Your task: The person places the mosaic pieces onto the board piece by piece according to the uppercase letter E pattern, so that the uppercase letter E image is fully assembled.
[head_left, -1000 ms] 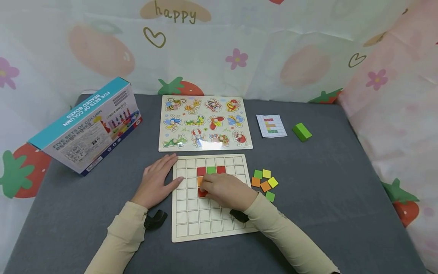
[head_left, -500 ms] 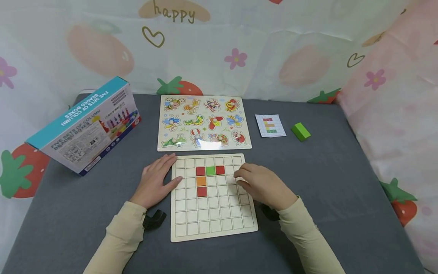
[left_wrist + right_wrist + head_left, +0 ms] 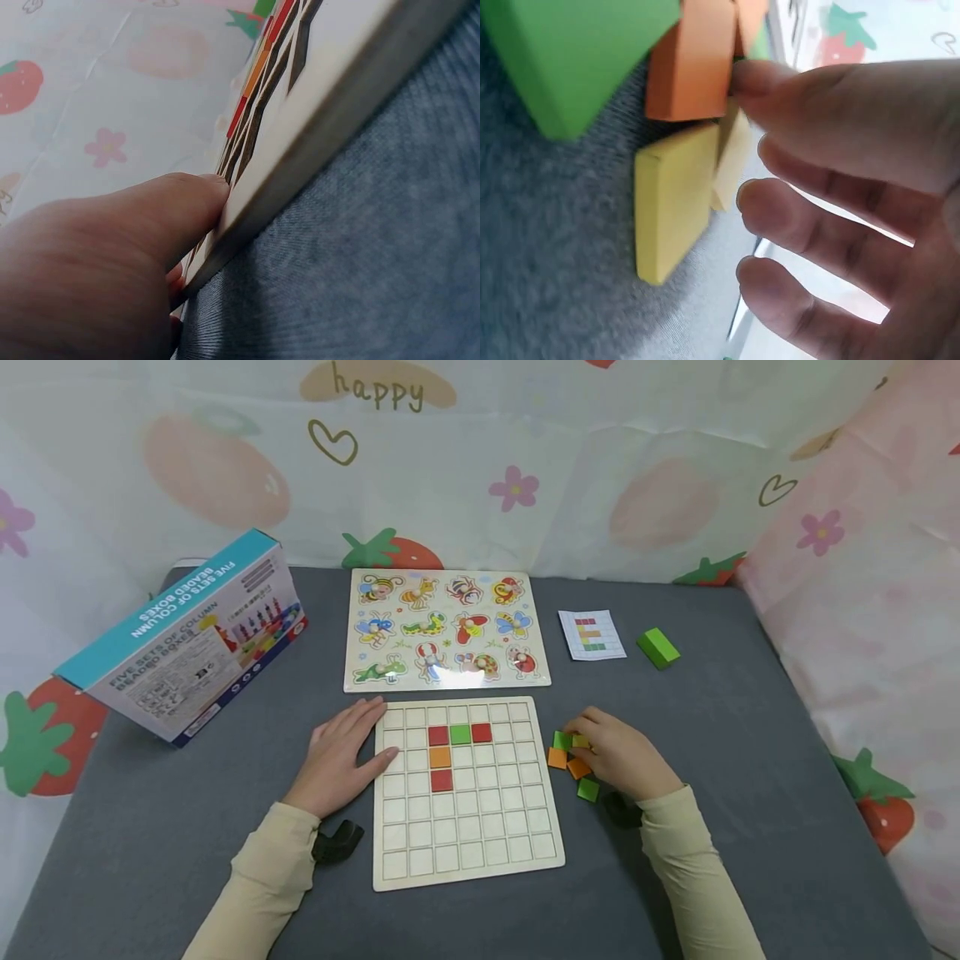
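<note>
My left hand [image 3: 339, 760] rests on the left edge of the pale gridded board [image 3: 480, 852], fingers straight and thumb over the rim. Red tiles [image 3: 442, 780], a green tile [image 3: 461, 734] and an orange tile [image 3: 439, 757] sit in the board's cells. Off the board's right side, my right hand [image 3: 618, 752] is over a small cluster of loose tiles. In the right wrist view its thumb is close to an orange tile [image 3: 697, 60], and the other fingers are apart from a yellow tile [image 3: 676, 202]. Nothing shows pinched. A loose green tile [image 3: 588, 790] lies nearest me.
Behind the board lies an insect puzzle board [image 3: 447, 627]. To its right are a pattern card [image 3: 592, 635] and a green block [image 3: 658, 648]. A tilted cardboard box [image 3: 195, 643] stands at the left. A printed cloth [image 3: 420, 460] hangs along the back of the grey table.
My right hand has moved right, from the orange and red tiles on the board to the loose tiles beside it. My left hand has stayed on the board's edge.
</note>
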`<state>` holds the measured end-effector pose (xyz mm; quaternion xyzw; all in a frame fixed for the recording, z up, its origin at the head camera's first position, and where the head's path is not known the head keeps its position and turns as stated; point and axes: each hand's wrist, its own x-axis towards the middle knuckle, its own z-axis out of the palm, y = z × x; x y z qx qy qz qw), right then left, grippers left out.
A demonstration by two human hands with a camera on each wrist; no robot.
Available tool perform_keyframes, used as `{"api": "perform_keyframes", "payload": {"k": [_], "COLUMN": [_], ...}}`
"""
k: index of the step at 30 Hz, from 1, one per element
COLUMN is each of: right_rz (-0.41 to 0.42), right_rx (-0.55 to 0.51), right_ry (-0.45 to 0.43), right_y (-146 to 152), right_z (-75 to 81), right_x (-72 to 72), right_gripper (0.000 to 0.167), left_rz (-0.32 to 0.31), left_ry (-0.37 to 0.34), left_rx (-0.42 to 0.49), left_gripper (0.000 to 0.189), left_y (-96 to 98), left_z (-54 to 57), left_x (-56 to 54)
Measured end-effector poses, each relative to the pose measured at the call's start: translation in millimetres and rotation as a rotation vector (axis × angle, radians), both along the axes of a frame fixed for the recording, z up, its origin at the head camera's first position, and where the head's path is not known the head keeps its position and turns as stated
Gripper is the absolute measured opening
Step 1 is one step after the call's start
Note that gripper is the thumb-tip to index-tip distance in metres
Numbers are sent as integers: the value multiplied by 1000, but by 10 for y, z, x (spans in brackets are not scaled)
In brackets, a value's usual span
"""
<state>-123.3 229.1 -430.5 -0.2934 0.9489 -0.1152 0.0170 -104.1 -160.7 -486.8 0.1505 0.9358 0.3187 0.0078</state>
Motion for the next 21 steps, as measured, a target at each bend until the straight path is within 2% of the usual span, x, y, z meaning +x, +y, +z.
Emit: {"api": "perform_keyframes", "payload": {"k": [8, 15, 21], "right_rz": [46, 31, 15], "right_rx": [-5, 4, 3], "right_ry": [61, 46, 4], "right_y": [-28, -50, -155], "right_z": [-69, -69, 11], "right_x": [-62, -70, -49], "right_gripper": [26, 24, 26], "left_rz": [2, 2, 0], "left_ry": [2, 4, 10], "left_rx": [0, -2, 6], "left_gripper": [68, 69, 68], "left_y": [0, -3, -10], "left_z": [-7, -20, -19], "left_x": [6, 0, -1]}}
